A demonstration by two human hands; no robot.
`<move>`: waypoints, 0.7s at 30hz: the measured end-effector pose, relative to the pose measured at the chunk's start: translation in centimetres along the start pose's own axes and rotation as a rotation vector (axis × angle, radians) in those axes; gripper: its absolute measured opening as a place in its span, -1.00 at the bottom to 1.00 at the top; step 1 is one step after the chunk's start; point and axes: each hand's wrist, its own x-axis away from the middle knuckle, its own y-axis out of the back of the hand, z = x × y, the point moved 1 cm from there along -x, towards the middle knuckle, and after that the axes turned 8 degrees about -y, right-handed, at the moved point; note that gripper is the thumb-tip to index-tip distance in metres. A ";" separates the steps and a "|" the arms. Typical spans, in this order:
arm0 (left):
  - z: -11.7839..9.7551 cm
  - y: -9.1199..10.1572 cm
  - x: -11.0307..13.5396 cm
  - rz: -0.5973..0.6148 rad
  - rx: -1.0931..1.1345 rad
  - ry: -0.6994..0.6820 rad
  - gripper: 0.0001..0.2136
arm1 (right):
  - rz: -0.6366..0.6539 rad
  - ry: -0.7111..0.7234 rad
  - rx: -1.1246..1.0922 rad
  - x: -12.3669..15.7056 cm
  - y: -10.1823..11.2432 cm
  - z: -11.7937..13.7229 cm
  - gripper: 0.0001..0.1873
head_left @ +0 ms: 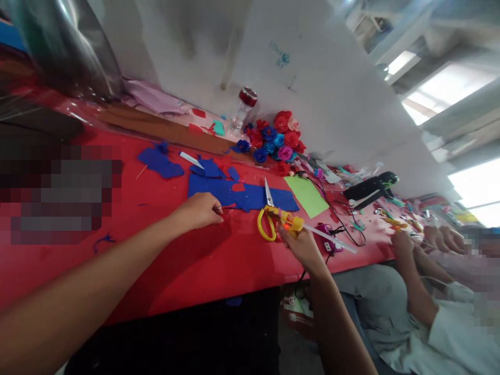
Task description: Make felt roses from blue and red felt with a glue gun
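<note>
My right hand [300, 245] is closed around a yellow hot glue gun [289, 219]. A long whitish glue stick [332, 239] sticks out of its back end, and a small red light glows on its body. Beside the gun lie scissors [266, 225] with yellow handles, their blades pointing away from me over a blue paper strip [250, 194]. Fingers curled together, my left hand [199, 211] is at the near edge of that strip. A thin red sliver shows by its fingertips; whether they pinch it is unclear.
Blue paper scraps [162, 162] lie at the left. Behind are paper flowers [279, 138] and a clear jar [242, 112]. Right of the strip are a green sheet [307, 195], a purple power socket [329, 239] with cords, and a co-worker's hands [402, 242].
</note>
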 end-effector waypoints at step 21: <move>-0.8 2.3 0.8 -0.295 0.527 0.020 -0.84 | -0.185 -0.092 0.684 -5.2 5.0 -6.2 -0.69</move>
